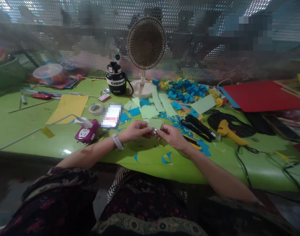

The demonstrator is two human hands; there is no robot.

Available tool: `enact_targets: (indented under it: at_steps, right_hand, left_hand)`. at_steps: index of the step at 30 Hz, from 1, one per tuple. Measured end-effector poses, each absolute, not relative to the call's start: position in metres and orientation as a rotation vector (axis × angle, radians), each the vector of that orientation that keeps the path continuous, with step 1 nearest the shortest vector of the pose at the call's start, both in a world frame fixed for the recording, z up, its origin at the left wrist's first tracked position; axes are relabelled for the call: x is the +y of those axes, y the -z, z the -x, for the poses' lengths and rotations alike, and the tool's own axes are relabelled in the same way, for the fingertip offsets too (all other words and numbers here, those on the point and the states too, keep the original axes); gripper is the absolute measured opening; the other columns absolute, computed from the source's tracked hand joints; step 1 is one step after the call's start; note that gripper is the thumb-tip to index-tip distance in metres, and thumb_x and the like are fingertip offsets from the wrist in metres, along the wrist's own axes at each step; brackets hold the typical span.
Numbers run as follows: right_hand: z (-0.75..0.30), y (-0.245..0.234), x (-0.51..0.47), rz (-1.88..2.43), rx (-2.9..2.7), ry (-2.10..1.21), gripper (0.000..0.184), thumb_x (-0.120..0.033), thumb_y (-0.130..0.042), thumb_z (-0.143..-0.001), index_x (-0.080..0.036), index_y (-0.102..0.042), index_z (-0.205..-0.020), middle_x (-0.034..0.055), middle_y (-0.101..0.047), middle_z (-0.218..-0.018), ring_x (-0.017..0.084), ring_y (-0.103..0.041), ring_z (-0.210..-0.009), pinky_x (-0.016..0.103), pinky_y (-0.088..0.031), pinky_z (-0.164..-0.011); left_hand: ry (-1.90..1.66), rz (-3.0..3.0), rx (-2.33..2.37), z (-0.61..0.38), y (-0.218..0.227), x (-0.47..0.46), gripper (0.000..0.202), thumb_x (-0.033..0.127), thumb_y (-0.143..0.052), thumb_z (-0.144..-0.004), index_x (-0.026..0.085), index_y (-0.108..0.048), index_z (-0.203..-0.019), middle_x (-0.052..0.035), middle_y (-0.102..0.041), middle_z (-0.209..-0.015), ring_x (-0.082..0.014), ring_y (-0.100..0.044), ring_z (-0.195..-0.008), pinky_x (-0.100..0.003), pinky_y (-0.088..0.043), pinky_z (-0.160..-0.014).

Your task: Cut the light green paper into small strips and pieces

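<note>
My left hand [140,130], with a white watch band on its wrist, is closed in a pinch. My right hand [171,135] pinches from the other side, so the fingertips of both hands nearly meet. Between them is a small pale piece [155,131], likely paper, mostly covered by the fingers. Just behind the fingers shows a light green paper piece [155,123]. Beyond it lie more light green paper strips [167,104] and blue paper squares [134,112]. Small blue scraps [166,158] are on the green table [150,164] nearer to me.
To the right lie a black stapler [198,127], a yellow glue gun [230,133] with its cord, and red sheets [263,95]. A fan [147,44], black bottle [116,83] and blue paper pile [186,90] stand behind. Leftward are a phone [112,116], tape roll [96,109] and purple power socket [86,132].
</note>
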State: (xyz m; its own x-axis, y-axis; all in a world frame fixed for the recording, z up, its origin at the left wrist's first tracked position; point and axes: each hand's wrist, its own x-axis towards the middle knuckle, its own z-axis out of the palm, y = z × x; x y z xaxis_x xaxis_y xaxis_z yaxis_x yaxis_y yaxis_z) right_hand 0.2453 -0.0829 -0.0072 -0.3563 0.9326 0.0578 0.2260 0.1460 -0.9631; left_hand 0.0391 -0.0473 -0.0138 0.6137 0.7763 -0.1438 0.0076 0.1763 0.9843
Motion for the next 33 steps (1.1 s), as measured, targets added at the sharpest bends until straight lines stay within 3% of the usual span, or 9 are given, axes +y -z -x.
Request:
enact_targets:
  at_steps: [8,23,28,33]
  right_hand:
    - [-0.249,0.010,-0.082,1.122,-1.749,-1.379,0.047,-0.065,-0.067,-0.078,-0.019,-0.058,-0.084,0.0000,-0.061,-0.073,0.014,-0.059,-0.064,0.031,-0.053,-0.062]
    - [-0.253,0.008,-0.084,1.141,-1.876,-1.446,0.023,-0.041,-0.060,-0.090,-0.018,-0.058,-0.091,0.0025,-0.064,-0.085,0.015,-0.067,-0.072,0.030,-0.053,-0.067]
    - [-0.261,0.005,-0.078,1.117,-1.863,-1.493,0.022,-0.039,-0.062,-0.089,-0.018,-0.057,-0.088,0.0012,-0.064,-0.081,0.013,-0.065,-0.068,0.030,-0.055,-0.068]
    - [-0.276,-0.003,-0.072,1.139,-1.801,-1.471,0.026,-0.041,-0.066,-0.087,-0.018,-0.056,-0.081,0.0026,-0.066,-0.081,0.013,-0.063,-0.068,0.030,-0.055,-0.070]
  left_hand:
    - [-0.454,-1.355,0.744,-0.031,0.009,-0.045,0.032,0.039,-0.081,-0.074,0.014,-0.074,-0.094,-0.0100,-0.078,-0.089,-0.0160,-0.074,-0.078,-0.021,-0.057,-0.063]
    - [-0.455,-1.376,0.689,-0.032,0.017,-0.043,0.025,0.036,-0.078,-0.078,0.014,-0.076,-0.087,-0.0102,-0.078,-0.083,-0.0150,-0.073,-0.070,-0.025,-0.059,-0.069]
    - [-0.445,-1.381,0.745,-0.027,0.013,-0.038,0.028,0.039,-0.081,-0.074,0.013,-0.073,-0.076,-0.0107,-0.077,-0.078,-0.0167,-0.073,-0.068,-0.027,-0.060,-0.067]
    - [-0.516,-1.335,0.804,-0.020,0.007,-0.030,0.036,0.042,-0.085,-0.067,0.010,-0.072,-0.079,-0.0122,-0.076,-0.077,-0.0175,-0.073,-0.067,-0.028,-0.060,-0.067]
